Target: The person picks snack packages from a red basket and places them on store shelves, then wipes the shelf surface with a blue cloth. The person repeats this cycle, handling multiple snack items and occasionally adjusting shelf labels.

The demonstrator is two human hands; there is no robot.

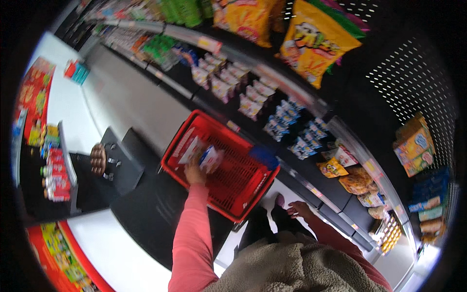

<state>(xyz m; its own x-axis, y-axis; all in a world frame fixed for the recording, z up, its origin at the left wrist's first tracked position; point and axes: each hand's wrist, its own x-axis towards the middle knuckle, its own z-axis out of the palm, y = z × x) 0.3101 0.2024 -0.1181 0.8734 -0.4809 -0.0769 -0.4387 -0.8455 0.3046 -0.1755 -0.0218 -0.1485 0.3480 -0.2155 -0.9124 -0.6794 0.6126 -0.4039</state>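
Observation:
A red plastic shopping basket point(245, 207) with slotted sides rests on a dark surface in front of me. Inside it, my left hand point(194, 170) is closed at the edge of a small white and blue packet point(210, 159); motion blur smears the fingertips. A pale, flat piece point(188, 146) shows by the basket's far left wall, just beyond that hand. Something dark blue point(263, 156) lies at the basket's right end. Low by my right side, my right hand point(300, 210) hangs with its fingers apart and holds nothing.
Black store shelves run diagonally along the right, with rows of small packets point(284, 119), large yellow snack bags point(316, 41) and bread-like packs point(357, 182). At left stands a white counter point(104, 236) beside a black rack with a brown item point(98, 158) and red-white goods point(57, 175).

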